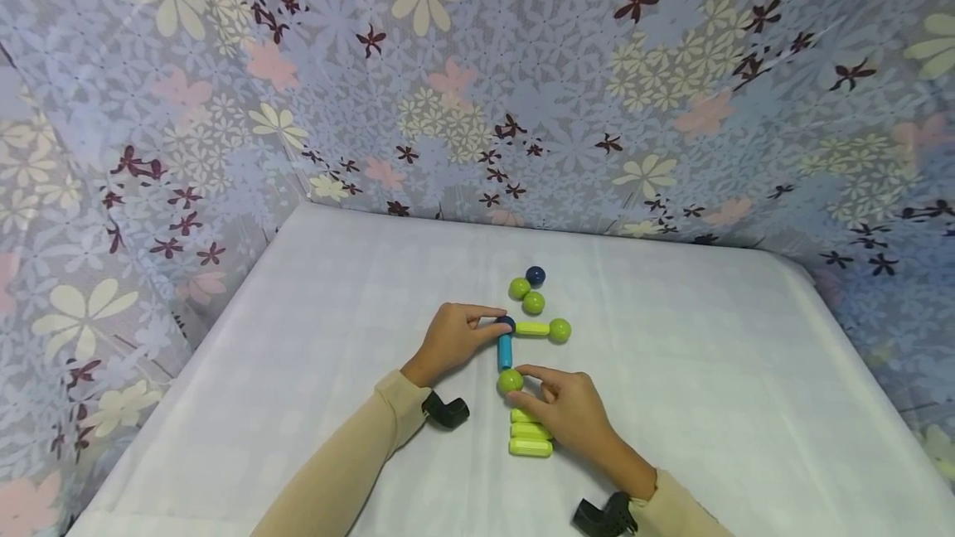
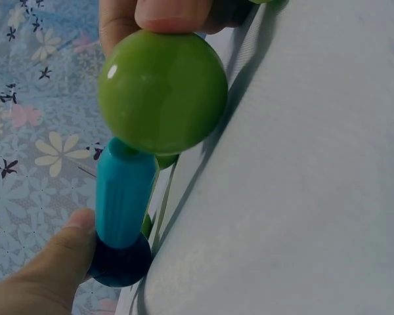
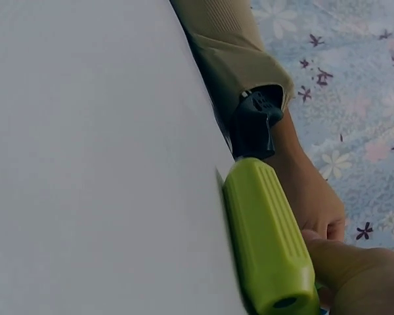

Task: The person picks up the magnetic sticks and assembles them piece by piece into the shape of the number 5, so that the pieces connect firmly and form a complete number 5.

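Head view: a floral-patterned backdrop [image 1: 425,106] rises along the left, far and right sides of my smooth, white-covered table [image 1: 358,272]. On it, my left hand [image 1: 455,341] pinches a dark blue ball [image 2: 121,262]; a blue rod [image 1: 505,351] runs nearward to the green ball [image 1: 511,381] pinched by my right hand [image 1: 573,411]. Loose balls [image 1: 533,302] sit farther off, loose rods [image 1: 530,447] nearer; rightward, a lime rod [image 1: 533,328] meets an end ball [image 1: 559,330].
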{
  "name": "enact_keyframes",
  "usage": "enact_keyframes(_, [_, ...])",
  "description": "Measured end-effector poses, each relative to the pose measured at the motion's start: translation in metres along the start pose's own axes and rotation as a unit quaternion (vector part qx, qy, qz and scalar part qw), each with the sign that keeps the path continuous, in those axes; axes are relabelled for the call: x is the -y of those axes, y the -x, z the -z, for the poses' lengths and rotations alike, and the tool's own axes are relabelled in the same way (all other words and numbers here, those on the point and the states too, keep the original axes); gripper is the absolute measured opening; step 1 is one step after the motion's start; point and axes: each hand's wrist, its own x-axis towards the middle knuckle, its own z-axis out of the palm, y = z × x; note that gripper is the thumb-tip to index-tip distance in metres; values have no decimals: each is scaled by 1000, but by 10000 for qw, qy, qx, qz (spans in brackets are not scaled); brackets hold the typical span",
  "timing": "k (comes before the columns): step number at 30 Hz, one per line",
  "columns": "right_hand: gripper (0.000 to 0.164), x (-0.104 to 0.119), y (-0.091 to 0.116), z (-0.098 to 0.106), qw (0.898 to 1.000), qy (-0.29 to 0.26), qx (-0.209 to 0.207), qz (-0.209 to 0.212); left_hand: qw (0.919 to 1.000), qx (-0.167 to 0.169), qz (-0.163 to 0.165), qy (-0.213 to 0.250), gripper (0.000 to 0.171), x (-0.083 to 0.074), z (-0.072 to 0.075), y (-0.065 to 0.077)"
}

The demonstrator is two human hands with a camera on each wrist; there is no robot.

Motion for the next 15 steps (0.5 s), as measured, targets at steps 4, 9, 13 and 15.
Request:
enact_keyframes(4, [41,3,-1,-1,9998,174,-49,40,10000,-25,-51,-14,39,0,1,0])
enact_keyframes(9, [40,5,-2,-3,9998,185,-74,62,10000,-3,-40,-91,39,0,2,0])
enact_keyframes(13, [39,6,-2,-6,9996,142,-128,225,9999,27,-29,-100,39,1,0,0])
enact_keyframes(15, [38,6,-2,-7,9993,140,-165,300,9999,38,-13,-107,39,2,-1,0])
